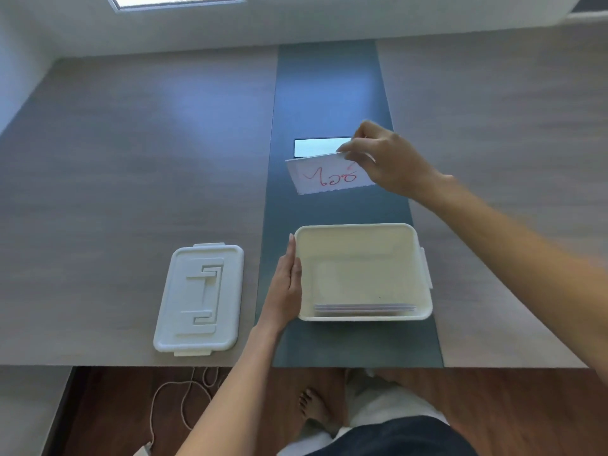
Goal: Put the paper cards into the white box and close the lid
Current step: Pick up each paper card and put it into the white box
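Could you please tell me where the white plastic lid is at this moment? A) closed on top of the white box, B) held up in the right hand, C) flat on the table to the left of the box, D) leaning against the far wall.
C: the white plastic lid lies flat on the wooden table, left of the open white plastic box.

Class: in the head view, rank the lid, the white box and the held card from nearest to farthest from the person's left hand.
1. White box: the left hand rests flat against its left wall.
2. Lid: on the table left of that hand, apart from it.
3. Paper card: held up by the right hand, beyond the box.
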### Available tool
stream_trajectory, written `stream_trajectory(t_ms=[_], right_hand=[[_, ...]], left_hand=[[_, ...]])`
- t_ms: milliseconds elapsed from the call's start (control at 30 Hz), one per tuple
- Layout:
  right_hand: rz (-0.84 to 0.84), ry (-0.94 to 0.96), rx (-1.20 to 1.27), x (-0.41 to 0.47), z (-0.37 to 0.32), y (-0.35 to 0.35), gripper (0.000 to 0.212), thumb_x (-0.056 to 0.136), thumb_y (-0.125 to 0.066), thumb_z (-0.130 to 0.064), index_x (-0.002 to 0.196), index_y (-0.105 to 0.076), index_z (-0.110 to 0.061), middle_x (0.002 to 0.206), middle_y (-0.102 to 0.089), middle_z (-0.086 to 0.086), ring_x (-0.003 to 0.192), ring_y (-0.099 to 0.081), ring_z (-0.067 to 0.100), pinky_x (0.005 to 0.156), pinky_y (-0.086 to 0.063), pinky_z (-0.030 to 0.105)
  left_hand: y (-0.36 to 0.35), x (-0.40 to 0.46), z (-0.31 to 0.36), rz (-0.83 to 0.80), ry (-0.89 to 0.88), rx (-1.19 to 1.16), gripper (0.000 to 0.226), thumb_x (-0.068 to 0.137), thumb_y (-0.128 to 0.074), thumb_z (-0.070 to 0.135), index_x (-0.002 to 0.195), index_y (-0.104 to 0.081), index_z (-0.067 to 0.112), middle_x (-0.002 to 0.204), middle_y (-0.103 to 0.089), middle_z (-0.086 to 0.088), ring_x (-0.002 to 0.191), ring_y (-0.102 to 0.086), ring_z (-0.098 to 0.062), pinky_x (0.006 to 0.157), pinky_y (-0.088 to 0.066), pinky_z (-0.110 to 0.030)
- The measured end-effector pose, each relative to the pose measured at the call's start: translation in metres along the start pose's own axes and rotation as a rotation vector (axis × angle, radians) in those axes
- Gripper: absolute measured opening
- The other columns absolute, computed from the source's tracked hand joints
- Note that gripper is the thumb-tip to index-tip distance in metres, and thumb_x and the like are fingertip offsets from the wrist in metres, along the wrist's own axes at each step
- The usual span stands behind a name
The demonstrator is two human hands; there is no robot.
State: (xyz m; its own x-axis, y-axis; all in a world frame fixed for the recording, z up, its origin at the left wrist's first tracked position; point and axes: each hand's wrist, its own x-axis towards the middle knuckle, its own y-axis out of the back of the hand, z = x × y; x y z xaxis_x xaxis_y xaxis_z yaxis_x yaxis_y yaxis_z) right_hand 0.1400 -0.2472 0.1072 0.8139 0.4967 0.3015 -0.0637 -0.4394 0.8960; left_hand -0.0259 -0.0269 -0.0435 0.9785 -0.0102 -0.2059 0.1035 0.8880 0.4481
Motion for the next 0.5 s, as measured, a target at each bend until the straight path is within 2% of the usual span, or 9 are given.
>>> stream_trajectory(t_ms=[33,167,267,367,500], right_hand=[[0.025,-0.008,-0.003,-0.016,-0.002,0.007,0.022,0.097,-0.059,-0.019,0.114,-0.072,-0.015,0.101,-0.058,0.008,0.073,-0.063,0.034,0.063,-0.055,0.047],[0.059,-0.030,0.011,-0.065,-0.017,0.019,0.022,0.098,-0.060,-0.020,0.116,-0.071,-0.015,0.099,-0.059,0.006,0.074,-0.065,0.028,0.062,-0.057,0.046],[0.074,-0.062,0.050,-0.098,-0.028,0.018,0.023,0.097,-0.061,-0.020,0.116,-0.072,-0.015,0.099,-0.060,0.005,0.077,-0.065,0.025,0.062,-0.057,0.044],[0.063,-0.117,0.107,-0.129,-0.041,0.004,0.022,0.095,-0.064,-0.017,0.115,-0.073,-0.016,0.097,-0.059,0.001,0.076,-0.063,0.022,0.062,-0.057,0.042],[0.008,-0.196,0.198,-0.166,-0.052,-0.024,0.019,0.093,-0.066,-0.012,0.110,-0.075,-0.014,0.095,-0.059,-0.003,0.076,-0.063,0.013,0.066,-0.058,0.040]], left_hand=[[-0.002,0.000,0.000,-0.002,-0.014,0.011,0.053,0.110,-0.027,0.033,0.159,-0.008,0.037,0.154,-0.019,0.039,0.143,-0.023,0.012,0.123,-0.019,-0.032],[-0.002,0.002,-0.001,0.003,-0.035,0.030,0.053,0.110,-0.028,0.028,0.160,-0.011,0.029,0.143,-0.014,0.049,0.128,-0.019,0.032,0.116,-0.020,-0.022],[-0.003,0.002,0.000,0.012,-0.043,0.026,0.053,0.110,-0.028,0.023,0.160,-0.013,0.025,0.141,-0.016,0.049,0.124,-0.019,0.036,0.112,-0.020,-0.014],[-0.002,0.002,0.001,0.018,-0.020,0.022,0.053,0.109,-0.029,0.022,0.160,-0.013,0.026,0.126,-0.027,0.050,0.109,-0.026,0.042,0.096,-0.023,0.002],[-0.002,-0.001,0.005,0.012,-0.005,0.015,0.053,0.109,-0.027,0.026,0.160,-0.012,0.031,0.125,-0.027,0.051,0.107,-0.028,0.042,0.094,-0.025,-0.002]])
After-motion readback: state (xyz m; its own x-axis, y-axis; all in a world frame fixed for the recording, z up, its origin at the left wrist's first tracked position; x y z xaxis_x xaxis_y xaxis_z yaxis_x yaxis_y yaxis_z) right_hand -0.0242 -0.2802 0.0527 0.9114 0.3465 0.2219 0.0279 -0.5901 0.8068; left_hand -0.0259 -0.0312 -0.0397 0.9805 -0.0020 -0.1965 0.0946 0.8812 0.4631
